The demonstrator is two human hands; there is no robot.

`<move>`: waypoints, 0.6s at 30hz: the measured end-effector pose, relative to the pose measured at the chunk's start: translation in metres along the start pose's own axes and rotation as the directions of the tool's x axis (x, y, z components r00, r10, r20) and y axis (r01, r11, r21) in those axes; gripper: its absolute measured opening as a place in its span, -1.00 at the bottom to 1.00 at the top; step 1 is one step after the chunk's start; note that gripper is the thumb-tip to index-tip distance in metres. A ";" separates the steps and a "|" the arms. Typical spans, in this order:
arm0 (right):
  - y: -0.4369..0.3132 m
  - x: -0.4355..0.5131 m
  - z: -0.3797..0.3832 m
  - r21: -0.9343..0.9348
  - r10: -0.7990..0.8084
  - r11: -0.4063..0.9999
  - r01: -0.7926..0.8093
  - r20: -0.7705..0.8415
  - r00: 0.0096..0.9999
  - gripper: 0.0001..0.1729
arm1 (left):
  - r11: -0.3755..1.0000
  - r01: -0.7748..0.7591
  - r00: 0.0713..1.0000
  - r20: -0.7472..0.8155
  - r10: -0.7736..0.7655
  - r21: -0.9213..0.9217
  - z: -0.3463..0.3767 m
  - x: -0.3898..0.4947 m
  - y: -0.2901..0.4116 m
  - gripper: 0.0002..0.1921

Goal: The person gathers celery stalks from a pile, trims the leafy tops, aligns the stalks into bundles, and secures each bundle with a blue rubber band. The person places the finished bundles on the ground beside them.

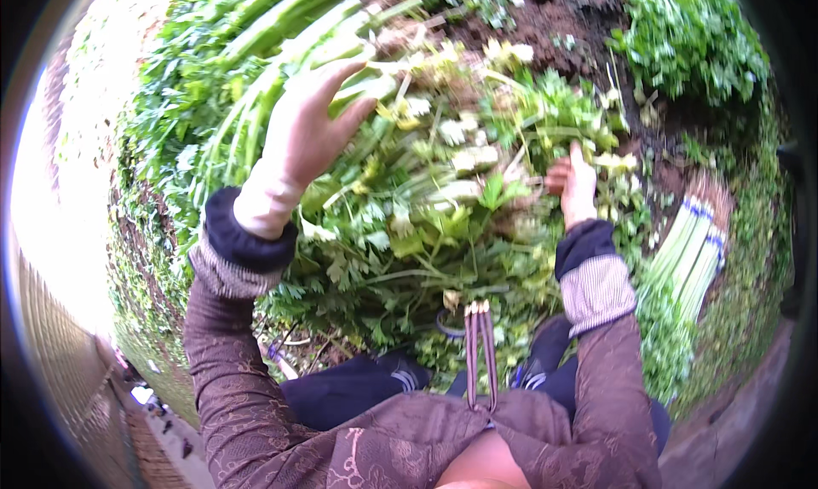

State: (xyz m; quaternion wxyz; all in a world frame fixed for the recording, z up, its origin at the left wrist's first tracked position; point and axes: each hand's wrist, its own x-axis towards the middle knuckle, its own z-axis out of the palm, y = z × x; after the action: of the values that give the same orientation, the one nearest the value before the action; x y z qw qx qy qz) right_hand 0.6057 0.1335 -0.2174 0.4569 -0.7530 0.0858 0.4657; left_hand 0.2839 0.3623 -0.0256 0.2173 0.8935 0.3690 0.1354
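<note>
Before me lies a heap of celery point(409, 233) with green leaves, yellowed leaves and pale root ends. My left hand point(319, 118) is over its left side, by the cut bases of thick celery stalks point(300, 42). Its thumb and fingers are spread, with nothing seen between them. Lower on the right, my right hand point(575, 179) reaches to the leafy edge of the heap. Its fingers are apart beside some green leaves point(569, 109), and no stalk shows in its grasp. Blur hides whether the fingertips touch the leaves.
At right, bundles of thin stalks with roots point(690, 246) are tied with blue-purple bands. Another leafy green bunch point(696, 42) is at the upper right. Bare brown soil point(549, 22) shows behind the heap. My shoes point(409, 371) stand at its near edge; a wall point(57, 355) runs along the left.
</note>
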 end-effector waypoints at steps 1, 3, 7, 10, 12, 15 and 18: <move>0.001 -0.001 0.000 0.004 -0.003 1.000 0.003 0.001 1.000 -0.25 | 0.998 -0.063 0.998 -0.014 0.063 -0.019 0.003 -0.018 0.011 -0.51; 0.002 0.000 0.000 0.004 0.021 1.000 -0.021 0.007 1.000 -0.30 | 0.999 -0.037 0.993 0.113 0.040 -0.028 0.010 -0.058 0.024 -0.36; 0.002 0.004 -0.007 0.027 0.024 0.999 -0.027 0.102 0.995 -0.32 | 0.839 -0.032 0.996 0.086 -0.018 0.543 0.008 -0.072 -0.033 -0.14; -0.002 -0.003 -0.007 0.018 -0.004 1.000 0.001 0.150 0.989 -0.33 | 0.769 -0.108 0.986 0.165 0.002 0.630 -0.011 -0.042 -0.104 -0.19; -0.002 -0.020 -0.002 0.016 -0.051 0.999 0.049 0.105 0.993 -0.38 | 0.745 -0.207 0.978 0.150 0.145 0.634 -0.024 -0.017 -0.139 -0.22; 0.001 -0.065 0.014 -0.001 -0.467 0.884 0.467 0.031 0.884 -0.62 | 0.746 -0.190 0.980 0.164 0.110 0.638 -0.033 0.003 -0.158 -0.26; 0.013 -0.131 0.034 -0.379 -0.949 0.168 0.910 0.187 0.253 -0.47 | 0.741 -0.139 0.985 0.170 0.034 0.657 -0.030 -0.001 -0.144 -0.25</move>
State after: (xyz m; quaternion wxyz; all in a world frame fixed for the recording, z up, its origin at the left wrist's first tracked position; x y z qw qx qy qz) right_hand 0.5052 0.1139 -0.1286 0.4688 -0.7450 -0.4708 0.0602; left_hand 0.1846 0.4611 -0.0700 -0.0958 0.9357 0.3340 -0.0610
